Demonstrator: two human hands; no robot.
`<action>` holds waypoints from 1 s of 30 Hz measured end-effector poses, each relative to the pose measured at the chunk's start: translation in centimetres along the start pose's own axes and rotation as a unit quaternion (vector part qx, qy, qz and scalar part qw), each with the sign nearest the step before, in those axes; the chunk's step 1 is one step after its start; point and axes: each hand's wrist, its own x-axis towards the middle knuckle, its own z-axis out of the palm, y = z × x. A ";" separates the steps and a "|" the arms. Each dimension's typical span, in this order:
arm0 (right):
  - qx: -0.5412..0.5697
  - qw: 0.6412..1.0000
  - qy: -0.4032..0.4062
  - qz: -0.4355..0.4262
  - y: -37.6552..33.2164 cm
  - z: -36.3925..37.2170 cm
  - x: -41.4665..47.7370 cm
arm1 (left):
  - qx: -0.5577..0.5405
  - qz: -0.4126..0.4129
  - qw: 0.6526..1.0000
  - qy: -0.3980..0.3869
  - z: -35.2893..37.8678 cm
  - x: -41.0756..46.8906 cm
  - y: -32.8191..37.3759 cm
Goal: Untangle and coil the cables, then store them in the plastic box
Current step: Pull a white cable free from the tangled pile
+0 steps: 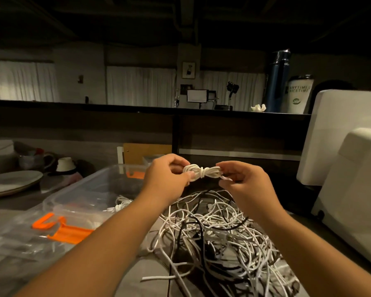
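Note:
A small coiled white cable (pixel 204 172), wrapped around its middle, hangs in the air between both hands. My left hand (pixel 165 179) pinches its left end and my right hand (pixel 244 183) holds its right end and a loose tip. Below them a tangled pile of white and black cables (pixel 219 236) lies on the table. To the left stands the clear plastic box (pixel 84 189), with a coiled white cable (pixel 120 204) inside it. Its clear lid with orange clips (pixel 62 230) lies in front of the box.
Plates (pixel 11 183) and cups (pixel 65 165) sit at the far left. A large white appliance (pixel 351 168) stands at the right. On the dark shelf behind are a blue bottle (pixel 276 82) and a white tumbler (pixel 299 94).

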 end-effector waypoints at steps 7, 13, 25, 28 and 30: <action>-0.084 0.994 -0.035 -0.066 -4.2 0.7 0.9 | 0.051 0.004 0.999 -0.008 -4.9 1.1 2.1; -0.149 0.979 -0.067 -0.119 -8.1 3.6 1.1 | 0.114 0.016 0.993 -0.013 -10.2 2.0 1.9; -0.195 0.960 -0.176 -0.099 -11.4 12.4 1.3 | 0.229 -0.034 0.972 -0.023 -19.0 3.3 -2.2; -0.209 0.955 -0.197 -0.078 -11.3 14.0 1.7 | 0.263 -0.051 0.963 -0.032 -19.4 3.5 -3.2; -0.223 0.950 -0.206 -0.071 -11.0 14.8 1.9 | 0.290 -0.061 0.954 -0.042 -19.4 3.7 -3.8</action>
